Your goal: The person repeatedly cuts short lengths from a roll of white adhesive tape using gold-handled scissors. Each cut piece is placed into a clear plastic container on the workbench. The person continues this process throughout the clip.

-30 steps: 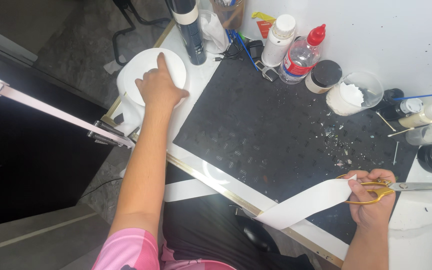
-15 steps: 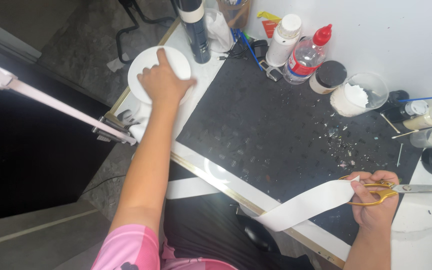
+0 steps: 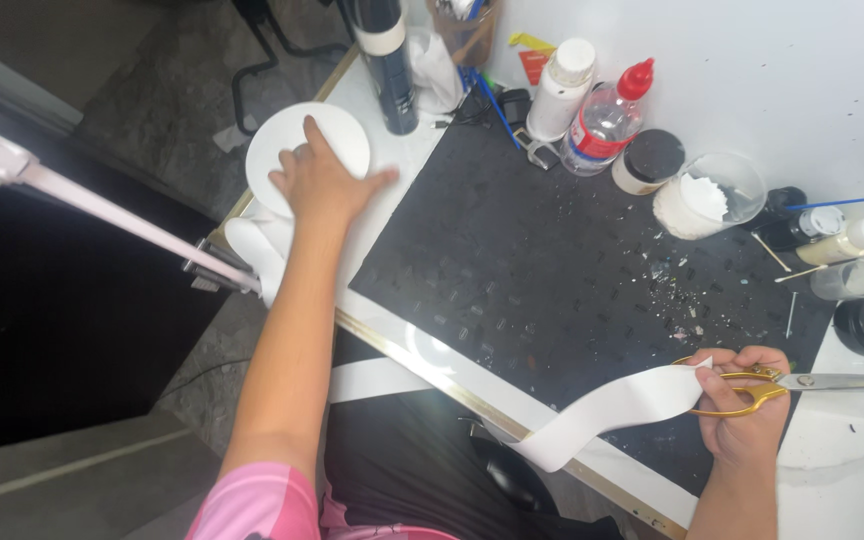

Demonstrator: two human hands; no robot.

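1. L hand [image 3: 324, 185] is spread flat on the white ribbon roll [image 3: 309, 155] at the table's far-left corner.
2. R hand [image 3: 744, 412] grips the gold scissors [image 3: 782, 383] plus the ribbon strip [image 3: 617, 412]'s end; the strip sags off the table edge.
3. Risk, I reckon: w/ the slack, the strip could snag or slip.
4. Clear cup [image 3: 709, 195] holds white scraps; pen pot [image 3: 465, 35] contents unclear.

Wall: plain white [image 3: 752, 70], seen behind the table.
Floor: grey stone [image 3: 152, 90], partly shadowed at left.
Table: white top [image 3: 407, 165], edged with a gold strip [image 3: 402, 352].
Mat: black [image 3: 552, 290], laid on the table.
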